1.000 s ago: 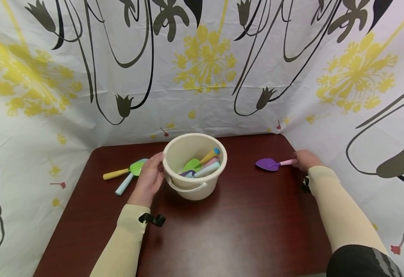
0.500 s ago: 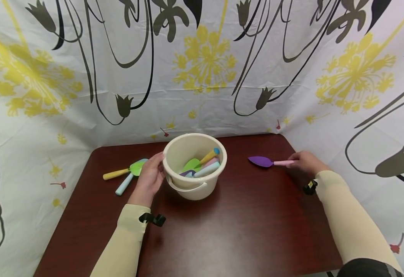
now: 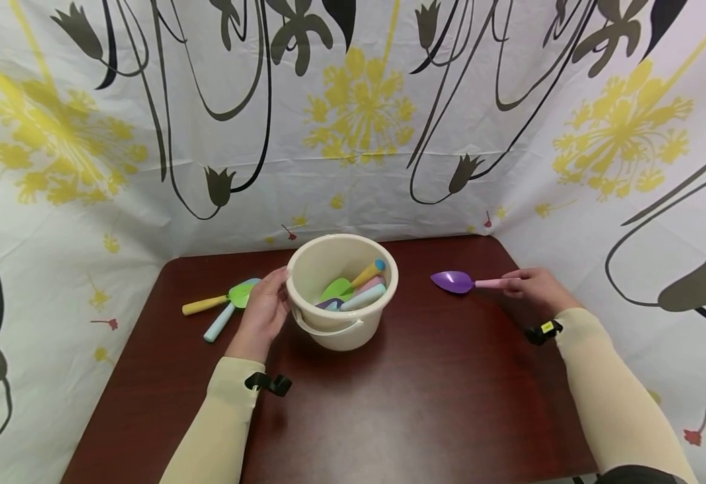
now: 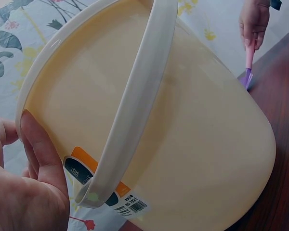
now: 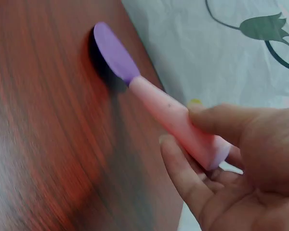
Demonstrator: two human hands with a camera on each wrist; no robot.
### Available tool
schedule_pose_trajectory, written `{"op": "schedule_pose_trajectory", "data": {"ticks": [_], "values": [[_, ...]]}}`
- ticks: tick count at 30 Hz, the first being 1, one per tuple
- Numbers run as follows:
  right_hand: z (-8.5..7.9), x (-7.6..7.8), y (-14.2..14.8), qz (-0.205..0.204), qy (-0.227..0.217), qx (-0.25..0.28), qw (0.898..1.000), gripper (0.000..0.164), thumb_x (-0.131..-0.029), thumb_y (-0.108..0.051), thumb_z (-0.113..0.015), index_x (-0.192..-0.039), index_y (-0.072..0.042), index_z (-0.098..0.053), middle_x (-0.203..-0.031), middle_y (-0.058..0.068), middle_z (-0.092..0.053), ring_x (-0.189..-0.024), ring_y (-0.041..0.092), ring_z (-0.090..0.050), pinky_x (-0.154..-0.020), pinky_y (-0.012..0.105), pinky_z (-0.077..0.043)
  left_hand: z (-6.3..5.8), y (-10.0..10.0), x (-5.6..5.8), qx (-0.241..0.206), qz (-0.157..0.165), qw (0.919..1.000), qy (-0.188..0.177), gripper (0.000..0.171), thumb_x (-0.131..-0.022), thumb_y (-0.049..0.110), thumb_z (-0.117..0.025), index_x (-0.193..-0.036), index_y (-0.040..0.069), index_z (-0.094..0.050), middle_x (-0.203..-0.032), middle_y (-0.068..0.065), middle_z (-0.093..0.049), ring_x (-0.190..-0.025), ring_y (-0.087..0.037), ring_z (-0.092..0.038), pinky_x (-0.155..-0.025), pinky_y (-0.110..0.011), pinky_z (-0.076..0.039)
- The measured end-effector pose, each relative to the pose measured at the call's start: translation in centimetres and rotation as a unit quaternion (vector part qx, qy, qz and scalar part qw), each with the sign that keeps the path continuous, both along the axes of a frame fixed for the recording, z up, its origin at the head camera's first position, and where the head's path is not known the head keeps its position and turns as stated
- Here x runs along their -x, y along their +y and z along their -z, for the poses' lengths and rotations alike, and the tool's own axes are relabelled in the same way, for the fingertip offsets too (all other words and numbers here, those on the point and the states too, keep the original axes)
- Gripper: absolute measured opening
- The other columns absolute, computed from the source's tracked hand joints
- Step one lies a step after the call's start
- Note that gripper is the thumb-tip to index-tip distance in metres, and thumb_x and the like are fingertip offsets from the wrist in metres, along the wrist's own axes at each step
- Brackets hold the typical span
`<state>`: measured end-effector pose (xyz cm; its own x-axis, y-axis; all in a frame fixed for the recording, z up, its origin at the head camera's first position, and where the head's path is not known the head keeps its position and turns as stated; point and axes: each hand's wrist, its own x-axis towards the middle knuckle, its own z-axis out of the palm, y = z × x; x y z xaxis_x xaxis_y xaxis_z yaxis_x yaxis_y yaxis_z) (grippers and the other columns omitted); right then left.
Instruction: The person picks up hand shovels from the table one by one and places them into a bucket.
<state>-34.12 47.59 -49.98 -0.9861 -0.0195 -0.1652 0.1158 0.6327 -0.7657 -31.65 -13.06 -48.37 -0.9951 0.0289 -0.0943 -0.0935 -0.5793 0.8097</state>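
Note:
My left hand (image 3: 263, 312) grips the left side of a cream plastic bucket (image 3: 342, 336), its fingers at the rim. In the left wrist view the bucket (image 4: 207, 130) fills the middle, its handle hanging across the side. Several toy shovels lie inside, among them one with a yellow handle (image 3: 365, 274) and one with a pale blue handle (image 3: 362, 298). On the right, my right hand (image 3: 540, 290) pinches the pink handle of a purple toy shovel (image 3: 452, 281). The right wrist view shows the thumb and fingers round that handle (image 5: 173, 118), the blade close over the table.
Two more toy shovels, one with a yellow handle (image 3: 204, 305) and one with a light blue handle (image 3: 218, 324), lie crossed left of the bucket, partly behind my left hand. The dark red table (image 3: 389, 417) meets a flower-printed cloth (image 3: 256, 134) at its back and sides.
My right hand has moved a little left from the table's right edge with the purple shovel, whose blade has tipped and turned. The left hand and bucket stay put.

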Motion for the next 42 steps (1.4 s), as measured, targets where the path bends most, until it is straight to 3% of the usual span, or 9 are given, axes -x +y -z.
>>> {"op": "schedule_pose_trajectory", "data": {"ticks": [3, 10, 20, 25, 28, 30, 34, 37, 42], "values": [[-0.1, -0.2, -0.3, 0.025, -0.003, 0.045, 0.999, 0.047, -0.114, -0.026, -0.062, -0.145, 0.01, -0.064, -0.135, 0.019, -0.073, -0.12, 0.024, -0.067, -0.098, 0.032, -0.055, -0.1, 0.0, -0.1, -0.001, 0.002, 1.0, 0.002, 0.022, -0.114, 0.014, -0.063, -0.13, 0.004, -0.072, -0.121, -0.011, -0.07, -0.105, -0.021, -0.065, -0.081, -0.023, -0.058], [0.0, 0.0, -0.8, 0.087, -0.003, 0.152, 0.985, 0.059, -0.112, -0.028, -0.07, -0.147, 0.017, -0.055, -0.118, 0.002, -0.074, -0.105, 0.007, -0.077, -0.101, 0.027, -0.059, -0.1, 0.0, -0.1, 0.0, 0.004, 1.0, 0.003, 0.024, -0.115, 0.015, -0.062, -0.133, 0.002, -0.071, -0.122, -0.011, -0.071, -0.108, -0.022, -0.065, -0.083, -0.024, -0.058], [-0.5, -0.5, -1.5, 0.1, -0.023, 0.103, 0.989, 0.074, -0.111, -0.051, -0.064, -0.156, 0.007, -0.053, -0.15, 0.021, -0.061, -0.119, 0.011, -0.075, -0.122, 0.048, -0.045, -0.3, 0.1, -0.2, -0.005, 0.003, 1.0, 0.0, 0.022, -0.114, 0.014, -0.062, -0.131, 0.003, -0.072, -0.12, -0.011, -0.072, -0.106, -0.021, -0.066, -0.084, -0.025, -0.058], [-1.2, -0.6, -1.9, 0.105, -0.009, 0.091, 0.99, 0.073, -0.11, -0.052, -0.066, -0.152, 0.006, -0.057, -0.129, 0.005, -0.074, -0.116, 0.013, -0.075, -0.102, 0.03, -0.058, -0.3, 0.0, -0.2, 0.0, 0.004, 1.0, 0.0, 0.024, -0.115, 0.015, -0.062, -0.133, 0.003, -0.071, -0.122, -0.011, -0.071, -0.107, -0.021, -0.066, -0.085, -0.024, -0.058], [-1.6, -0.4, -2.3, 0.112, -0.001, 0.095, 0.989, 0.073, -0.109, -0.053, -0.068, -0.152, 0.005, -0.058, -0.127, 0.002, -0.075, -0.114, 0.011, -0.074, -0.091, 0.021, -0.057, -0.2, 0.0, -0.2, -0.004, 0.004, 1.0, 0.0, 0.021, -0.115, 0.015, -0.062, -0.129, 0.004, -0.073, -0.121, -0.01, -0.072, -0.106, -0.02, -0.066, -0.084, -0.024, -0.058], [-2.0, -0.3, -2.6, 0.119, -0.004, 0.094, 0.988, 0.075, -0.108, -0.056, -0.068, -0.154, 0.002, -0.057, -0.138, 0.008, -0.07, -0.117, 0.011, -0.074, -0.095, 0.022, -0.056, -0.2, 0.0, -0.1, -0.006, 0.004, 1.0, -0.001, 0.02, -0.114, 0.015, -0.062, -0.128, 0.005, -0.074, -0.12, -0.01, -0.072, -0.105, -0.02, -0.066, -0.085, -0.024, -0.058], [-3.0, -0.2, -3.4, 0.121, -0.003, 0.097, 0.988, 0.077, -0.109, -0.058, -0.065, -0.159, 0.0, -0.053, -0.159, 0.021, -0.054, -0.123, 0.012, -0.072, -0.116, 0.041, -0.049, -0.2, -0.1, -0.2, -0.003, 0.004, 1.0, -0.003, 0.021, -0.114, 0.016, -0.063, -0.129, 0.005, -0.073, -0.121, -0.01, -0.072, -0.106, -0.02, -0.066, -0.085, -0.024, -0.058], [-3.8, -0.3, -4.0, 0.123, 0.005, 0.104, 0.987, 0.078, -0.109, -0.057, -0.065, -0.16, 0.001, -0.052, -0.161, 0.023, -0.052, -0.118, 0.008, -0.073, -0.124, 0.053, -0.04, -0.2, -0.1, -0.2, -0.002, 0.004, 1.0, -0.002, 0.022, -0.114, 0.016, -0.063, -0.13, 0.005, -0.073, -0.121, -0.01, -0.072, -0.106, -0.02, -0.066, -0.085, -0.024, -0.058], [-5.2, -0.2, -5.0, 0.125, 0.021, 0.116, 0.985, 0.074, -0.11, -0.053, -0.064, -0.161, 0.0, -0.052, -0.152, 0.013, -0.06, -0.118, 0.005, -0.073, -0.126, 0.051, -0.038, -0.2, -0.1, -0.2, -0.004, 0.004, 1.0, -0.002, 0.021, -0.114, 0.015, -0.063, -0.13, 0.004, -0.072, -0.119, -0.009, -0.073, -0.104, -0.019, -0.067, -0.083, -0.024, -0.058]]}}
